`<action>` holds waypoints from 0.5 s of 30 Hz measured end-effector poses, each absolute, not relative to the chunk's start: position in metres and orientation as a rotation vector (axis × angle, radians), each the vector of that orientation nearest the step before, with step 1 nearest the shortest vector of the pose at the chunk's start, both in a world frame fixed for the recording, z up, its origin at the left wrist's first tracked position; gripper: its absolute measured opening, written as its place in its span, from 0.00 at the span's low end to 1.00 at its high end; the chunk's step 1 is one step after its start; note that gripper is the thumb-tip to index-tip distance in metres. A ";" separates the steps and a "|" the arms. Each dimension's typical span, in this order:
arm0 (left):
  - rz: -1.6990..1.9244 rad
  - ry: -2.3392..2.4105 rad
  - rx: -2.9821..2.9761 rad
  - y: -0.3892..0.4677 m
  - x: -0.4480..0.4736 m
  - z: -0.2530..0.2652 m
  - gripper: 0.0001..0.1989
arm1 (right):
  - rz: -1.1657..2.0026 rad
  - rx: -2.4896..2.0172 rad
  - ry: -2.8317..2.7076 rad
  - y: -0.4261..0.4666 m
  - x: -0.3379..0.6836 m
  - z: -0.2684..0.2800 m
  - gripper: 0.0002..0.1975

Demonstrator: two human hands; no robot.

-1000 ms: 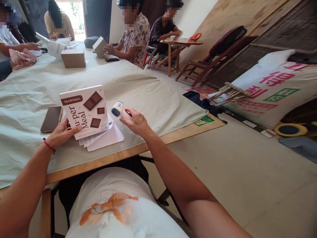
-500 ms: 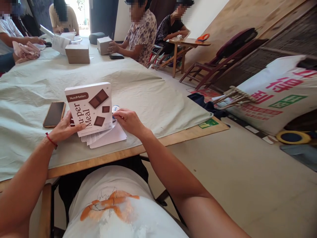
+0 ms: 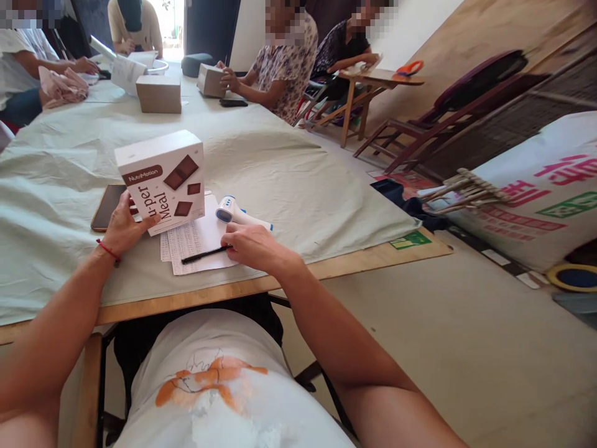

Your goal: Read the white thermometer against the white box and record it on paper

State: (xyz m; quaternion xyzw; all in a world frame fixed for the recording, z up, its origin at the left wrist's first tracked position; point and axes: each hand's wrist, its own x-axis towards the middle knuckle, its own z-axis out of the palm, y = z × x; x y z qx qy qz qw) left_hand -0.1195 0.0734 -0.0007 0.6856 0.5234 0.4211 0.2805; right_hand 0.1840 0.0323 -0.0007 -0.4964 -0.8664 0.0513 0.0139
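My left hand (image 3: pixel 125 225) grips the lower left of a white box (image 3: pixel 161 186) printed "NutriMotion" with brown chocolate squares, thumb across its front. The box is tilted above printed sheets of paper (image 3: pixel 191 246) on the cloth. My right hand (image 3: pixel 249 246) is closed at the right end of a black pen (image 3: pixel 203 255), which slants over the papers. Just beyond those fingers lies a white and blue handheld device (image 3: pixel 231 210), shaped like an infrared thermometer. A phone (image 3: pixel 106 208) lies behind my left hand, partly covered by the box and hand.
A pale green cloth (image 3: pixel 280 193) covers the table, whose wooden edge (image 3: pixel 326 269) runs in front of me. Farther back are a brown carton (image 3: pixel 159 94) and several seated people, one holding another box (image 3: pixel 211 81). Chairs (image 3: pixel 448 106) and a large white sack (image 3: pixel 550 168) stand at right.
My right hand has left the box's right side and come to the pen over the papers. The box has tipped, showing more of its top; the device and pen are now uncovered.
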 end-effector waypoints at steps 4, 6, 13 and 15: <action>0.927 1.803 2.060 0.070 -0.121 -0.004 0.15 | 0.107 -1.556 -2.733 0.021 0.184 -0.002 0.14; 0.743 1.932 2.111 0.063 -0.119 -0.002 0.17 | 0.099 -1.548 -2.736 0.016 0.184 -0.002 0.14; 0.472 1.312 2.516 0.033 -0.079 0.001 0.13 | 0.040 -1.510 -2.751 0.008 0.188 -0.004 0.13; 0.272 1.153 2.622 0.026 -0.065 -0.003 0.17 | 0.016 -1.490 -2.721 0.008 0.192 -0.007 0.11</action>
